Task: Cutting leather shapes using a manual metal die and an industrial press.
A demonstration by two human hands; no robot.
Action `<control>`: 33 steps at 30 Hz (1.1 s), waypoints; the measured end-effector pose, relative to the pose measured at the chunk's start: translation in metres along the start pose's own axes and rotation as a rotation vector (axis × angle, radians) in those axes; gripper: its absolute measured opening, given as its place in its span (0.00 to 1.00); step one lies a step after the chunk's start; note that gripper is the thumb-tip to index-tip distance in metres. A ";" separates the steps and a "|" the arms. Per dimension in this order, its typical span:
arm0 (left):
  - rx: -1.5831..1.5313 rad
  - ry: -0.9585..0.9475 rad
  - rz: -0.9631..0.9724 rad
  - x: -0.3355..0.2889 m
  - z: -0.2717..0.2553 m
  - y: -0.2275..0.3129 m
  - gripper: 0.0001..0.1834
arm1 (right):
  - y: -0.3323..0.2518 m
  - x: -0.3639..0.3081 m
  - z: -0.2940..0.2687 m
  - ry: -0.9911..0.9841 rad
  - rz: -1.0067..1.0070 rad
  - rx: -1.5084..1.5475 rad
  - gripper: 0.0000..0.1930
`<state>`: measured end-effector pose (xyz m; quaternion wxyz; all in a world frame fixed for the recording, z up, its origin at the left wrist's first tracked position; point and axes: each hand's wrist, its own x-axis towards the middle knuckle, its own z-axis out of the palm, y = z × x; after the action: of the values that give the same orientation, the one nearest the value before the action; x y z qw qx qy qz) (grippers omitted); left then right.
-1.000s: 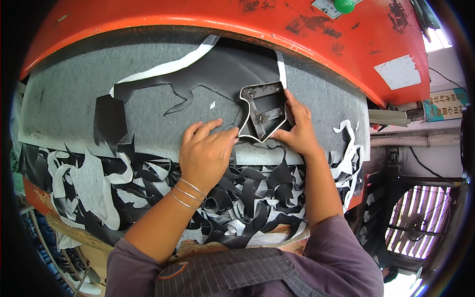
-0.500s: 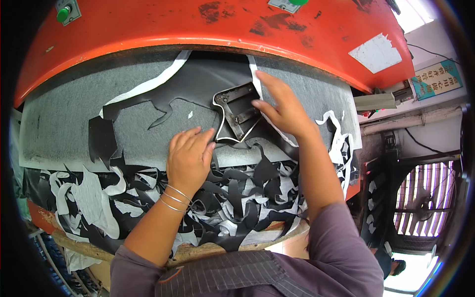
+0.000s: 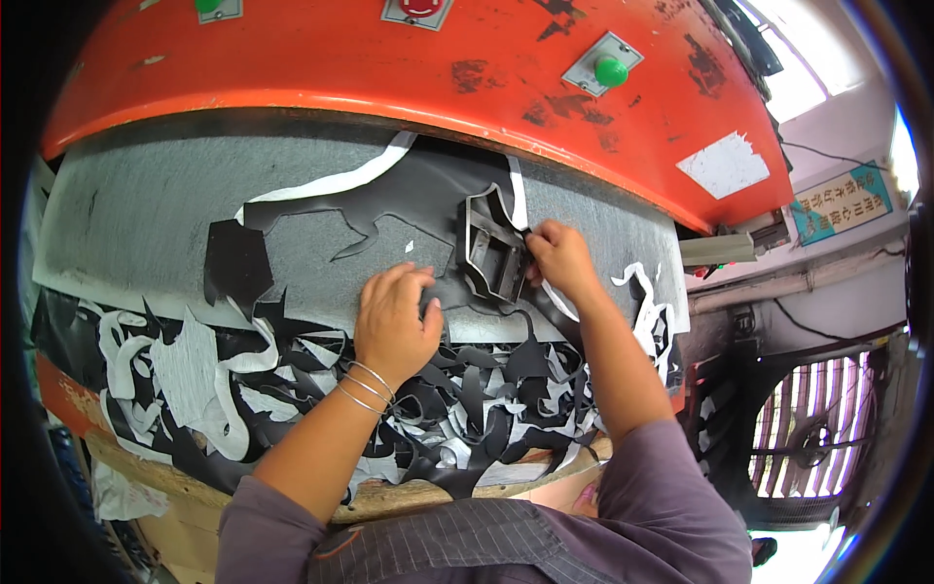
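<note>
My right hand [image 3: 564,263] grips the right edge of a metal cutting die [image 3: 498,232], an angular frame with crossbars inside. The die looks tilted, its side walls showing, over a black sheet of leather-like material [image 3: 428,180] with a white border. My left hand [image 3: 397,319] rests with fingers stretched out on the grey cutting board [image 3: 136,224], left of the die and near a cut edge of the sheet. Nothing shows in its grasp. A dark offcut [image 3: 238,263] lies farther left on the board.
An orange machine beam [image 3: 389,78] with green and red buttons spans the far side of the board. Black and white scraps [image 3: 467,389] pile along the near edge, above a wooden rail [image 3: 409,498]. A round fan [image 3: 812,433] stands at the right.
My right hand has gone from spread fingers at the die to a grip on its right edge. The die has turned and tilted up. The whole view has shifted; my left hand stays flat.
</note>
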<state>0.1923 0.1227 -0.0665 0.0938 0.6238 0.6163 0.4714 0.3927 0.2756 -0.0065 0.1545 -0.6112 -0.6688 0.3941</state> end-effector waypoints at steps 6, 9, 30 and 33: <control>0.049 -0.137 0.063 0.002 0.000 0.001 0.14 | 0.007 -0.018 0.019 0.133 0.125 0.278 0.06; 0.031 -0.139 0.079 0.004 0.000 0.002 0.14 | 0.013 -0.028 0.019 0.116 0.151 0.341 0.10; -0.090 -0.110 -0.072 0.060 0.003 -0.020 0.16 | 0.038 -0.045 0.012 0.197 -0.290 -0.139 0.23; -0.096 -0.275 -0.084 0.111 0.001 -0.015 0.14 | 0.048 -0.066 0.024 0.343 -0.407 -0.223 0.21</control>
<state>0.1600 0.2216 -0.0245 0.2265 0.6509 0.6001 0.4061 0.4232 0.2026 -0.0382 0.2732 -0.5353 -0.7811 0.1696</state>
